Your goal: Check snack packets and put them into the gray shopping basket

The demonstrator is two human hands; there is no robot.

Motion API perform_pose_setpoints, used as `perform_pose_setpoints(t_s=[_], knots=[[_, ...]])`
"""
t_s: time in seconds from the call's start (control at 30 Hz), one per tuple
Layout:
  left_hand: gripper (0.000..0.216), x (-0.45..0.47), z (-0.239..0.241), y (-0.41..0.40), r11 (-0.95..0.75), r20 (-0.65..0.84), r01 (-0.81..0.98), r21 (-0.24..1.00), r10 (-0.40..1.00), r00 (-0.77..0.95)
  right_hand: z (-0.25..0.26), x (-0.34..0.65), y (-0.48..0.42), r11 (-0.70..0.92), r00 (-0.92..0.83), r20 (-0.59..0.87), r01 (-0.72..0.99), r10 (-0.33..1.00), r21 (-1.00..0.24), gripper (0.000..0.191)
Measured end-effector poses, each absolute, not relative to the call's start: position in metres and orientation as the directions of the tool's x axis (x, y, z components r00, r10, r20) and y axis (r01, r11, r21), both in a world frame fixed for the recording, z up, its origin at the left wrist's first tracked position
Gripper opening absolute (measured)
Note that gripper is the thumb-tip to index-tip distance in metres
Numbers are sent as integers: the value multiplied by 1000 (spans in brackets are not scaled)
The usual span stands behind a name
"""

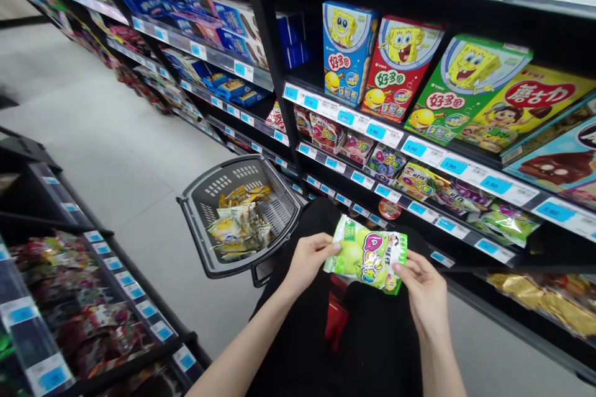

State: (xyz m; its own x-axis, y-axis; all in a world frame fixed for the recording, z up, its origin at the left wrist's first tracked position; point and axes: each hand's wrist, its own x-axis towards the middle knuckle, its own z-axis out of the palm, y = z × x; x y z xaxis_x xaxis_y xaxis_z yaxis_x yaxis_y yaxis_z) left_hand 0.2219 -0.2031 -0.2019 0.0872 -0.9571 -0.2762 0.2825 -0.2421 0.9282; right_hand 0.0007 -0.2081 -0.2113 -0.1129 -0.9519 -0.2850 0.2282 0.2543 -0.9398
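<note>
A green candy bag with pink lettering is held between both hands over my black-clad lap. My left hand pinches its left edge, thumb on top. My right hand grips its lower right corner with closed fingers. A grey shopping basket stands on the floor just left of my knees, holding several yellow and pale green snack packs.
Black shelves on the right carry cartoon snack boxes, small candy bags and blue price tags. A lower shelf of red packets stands at the left. Grey aisle floor runs away between them.
</note>
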Motion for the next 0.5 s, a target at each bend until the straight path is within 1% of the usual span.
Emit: perform_pose_setpoints(t_s=[0.07, 0.17, 0.23, 0.27, 0.3, 0.33, 0.37, 0.4, 0.47, 0.5], knots=[[25, 222, -207, -203, -212, -260, 276, 937, -954, 150, -214, 1, -208, 251, -148, -284, 208, -947, -945, 32], [24, 222, -212, -203, -184, -239, 281, 942, -954, 179, -216, 2, -208, 209, -206, -247, 188, -947, -960, 28], [24, 222, -212, -203, -155, -211, 275, 949, -959, 189, -213, 2, -209, 178, -215, -205, 138, -955, -974, 27], [24, 224, -210, -203, -136, -191, 268, 954, -963, 192, -210, 2, -210, 144, -220, -160, 90, -962, -986, 24], [24, 225, -208, -203, -115, -168, 258, 959, -967, 194, -205, 1, -209, 83, -223, -86, 26, -971, -996, 21], [24, 227, -205, -203, -97, -148, 249, 964, -970, 194, -198, 0, -208, -11, -205, 20, -44, -979, -999, 15], [24, 230, -200, -203, -62, -110, 238, 969, -975, 194, -189, -2, -207, -137, -158, 153, -112, -975, -984, 9], [23, 233, -195, -202, 1, -42, 217, 976, -980, 193, -178, -3, -204, -279, -88, 297, -167, -951, -946, 4], [18, 239, -183, -199, 210, 180, 128, 969, -961, 212, -155, -3, -196, -536, 43, 540, -208, -841, -818, 12], [14, 242, -177, -197, 322, 301, 62, 945, -927, 226, -144, -3, -192, -615, 61, 618, -213, -784, -759, 14]])
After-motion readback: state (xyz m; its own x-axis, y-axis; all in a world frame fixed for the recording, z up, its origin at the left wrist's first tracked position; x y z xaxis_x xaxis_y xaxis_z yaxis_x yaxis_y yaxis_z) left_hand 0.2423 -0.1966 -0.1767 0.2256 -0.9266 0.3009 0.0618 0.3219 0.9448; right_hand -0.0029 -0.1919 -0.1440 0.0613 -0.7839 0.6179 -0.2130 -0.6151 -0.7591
